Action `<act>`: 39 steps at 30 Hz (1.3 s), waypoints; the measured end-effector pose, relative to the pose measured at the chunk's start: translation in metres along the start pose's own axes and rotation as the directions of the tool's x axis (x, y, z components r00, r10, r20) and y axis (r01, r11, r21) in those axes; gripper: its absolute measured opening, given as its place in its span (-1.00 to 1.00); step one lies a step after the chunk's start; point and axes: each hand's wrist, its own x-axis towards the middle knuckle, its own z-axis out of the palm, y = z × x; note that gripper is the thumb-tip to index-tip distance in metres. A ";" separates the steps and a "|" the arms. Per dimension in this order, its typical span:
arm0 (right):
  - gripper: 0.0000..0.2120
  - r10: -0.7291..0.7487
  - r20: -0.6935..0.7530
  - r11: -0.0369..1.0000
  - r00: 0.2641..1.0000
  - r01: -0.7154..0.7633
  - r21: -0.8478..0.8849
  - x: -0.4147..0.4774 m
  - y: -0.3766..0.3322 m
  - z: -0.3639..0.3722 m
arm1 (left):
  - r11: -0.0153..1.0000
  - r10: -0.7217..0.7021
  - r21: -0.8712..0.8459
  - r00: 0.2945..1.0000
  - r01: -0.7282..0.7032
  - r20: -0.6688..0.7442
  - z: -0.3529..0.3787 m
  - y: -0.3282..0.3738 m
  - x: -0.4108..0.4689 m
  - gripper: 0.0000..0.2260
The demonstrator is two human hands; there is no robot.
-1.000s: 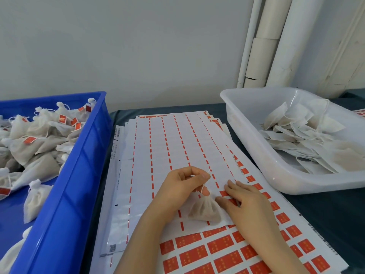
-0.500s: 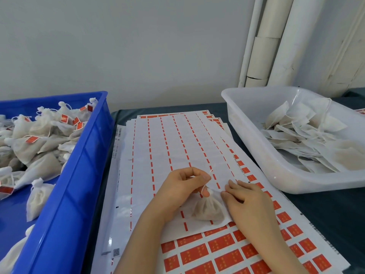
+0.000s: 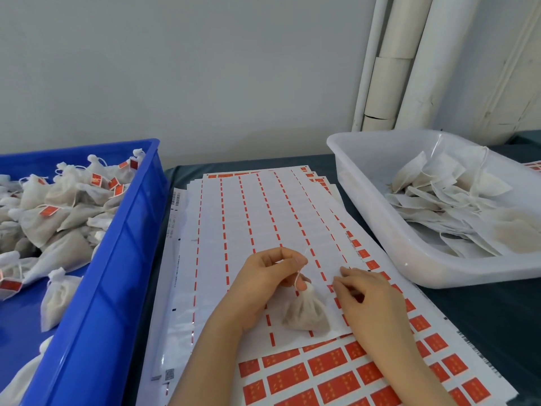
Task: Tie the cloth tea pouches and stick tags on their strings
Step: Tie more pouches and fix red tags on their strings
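Your left hand (image 3: 263, 276) pinches the string (image 3: 297, 278), with the pouch (image 3: 306, 313) lying just below its fingertips on the sheet (image 3: 248, 218). Your right hand (image 3: 369, 297) has bent fingers at a tag (image 3: 330, 288); I cannot tell whether they grip it. Peel slowly, string held taut.

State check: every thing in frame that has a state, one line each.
left hand: pinching the string.
string: runs from pouch neck into that pinch, untagged.
pouch: neck gathered, lying on top sheet.
right hand: fingertips touching top sheet; grip unclear.
top sheet: mostly peeled.
blue bin: holds tagged pouches.
white tub: holds flat pouches.
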 end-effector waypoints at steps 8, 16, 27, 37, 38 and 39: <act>-0.82 0.096 -0.029 0.985 0.995 -0.091 0.148 -0.001 0.003 -0.003 | 0.989 0.001 -0.147 1.000 -0.002 -0.006 -0.004 -0.002 0.004 -0.89; -0.89 0.193 -0.145 0.931 0.970 -0.135 0.339 -0.004 0.005 -0.010 | 0.975 0.006 -0.223 1.000 -0.008 -0.008 -0.008 -0.003 0.006 -0.87; -0.87 -0.263 -0.517 0.848 0.815 0.451 0.279 -0.027 -0.009 -0.021 | 0.957 -0.004 -0.290 0.995 -0.025 -0.098 -0.005 0.001 0.003 -0.89; -0.84 -0.113 -0.347 0.685 0.931 0.326 0.652 0.035 -0.054 -0.031 | 0.941 -0.028 -0.337 0.989 -0.023 -0.145 -0.002 0.007 0.001 -0.92; -0.84 -0.099 -0.334 0.675 0.937 0.310 0.670 0.044 -0.055 -0.025 | 0.941 -0.031 -0.338 0.988 -0.023 -0.153 -0.002 0.008 0.001 -0.92; -0.85 -0.083 -0.312 0.667 0.946 0.285 0.688 0.051 -0.054 -0.017 | 0.940 -0.037 -0.340 0.986 -0.021 -0.163 -0.001 0.008 0.001 -0.92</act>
